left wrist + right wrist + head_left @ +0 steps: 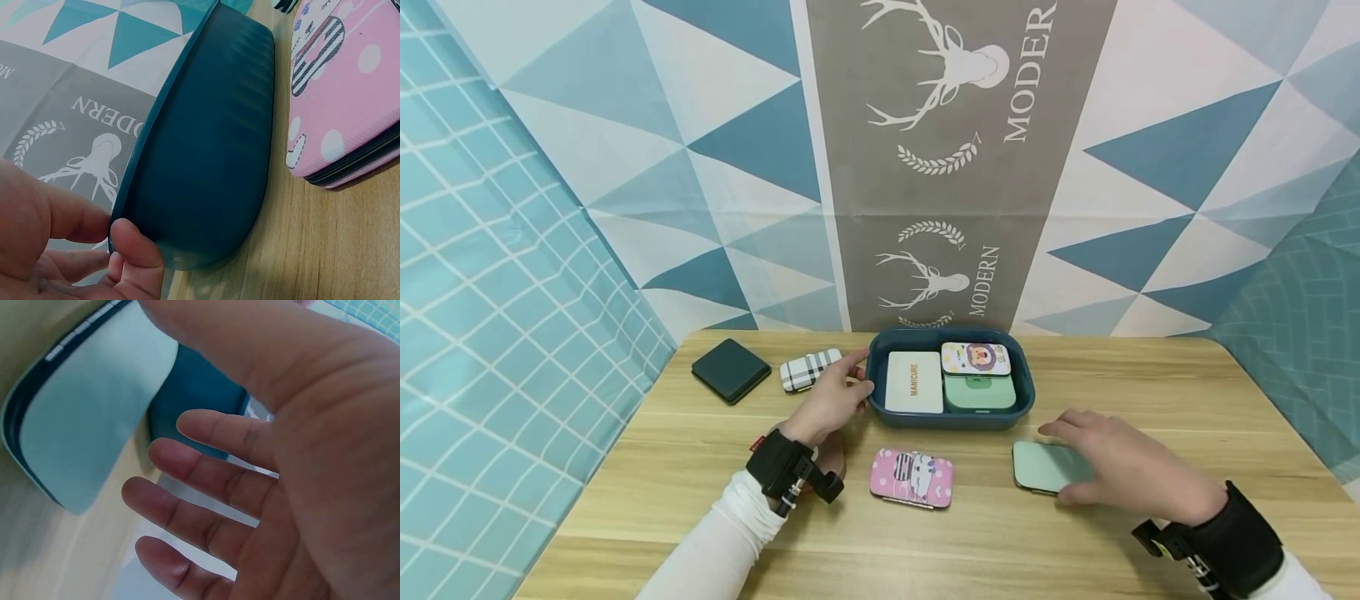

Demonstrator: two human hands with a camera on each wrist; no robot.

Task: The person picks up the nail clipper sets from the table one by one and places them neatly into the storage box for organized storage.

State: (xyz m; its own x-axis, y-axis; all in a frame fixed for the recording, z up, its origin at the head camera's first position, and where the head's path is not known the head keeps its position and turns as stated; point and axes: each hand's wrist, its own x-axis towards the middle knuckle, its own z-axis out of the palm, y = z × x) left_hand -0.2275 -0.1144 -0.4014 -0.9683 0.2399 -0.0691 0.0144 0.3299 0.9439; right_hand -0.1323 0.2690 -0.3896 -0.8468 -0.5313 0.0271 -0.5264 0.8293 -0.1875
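Note:
A dark blue oval-cornered tray (951,421) stands at the table's back middle. It holds a white case marked MANICURE (913,382), a mint box (979,394) and a lion-print case (976,358). My left hand (837,396) pinches the tray's left rim between thumb and fingers, plain in the left wrist view, where the tray wall (206,137) shows. Over the right side of a flat mint-green case (1045,465), my right hand (1123,467) hovers with fingers spread. In the right wrist view this case (94,412) lies beside the fingers, and nothing is gripped.
A pink cat-print case (912,478) lies in front of the tray. At the back left are a black square case (731,370) and a plaid case (808,369). A pinkish object (831,463) is mostly hidden under the left wrist. Patterned cloth (917,208) hangs behind the table.

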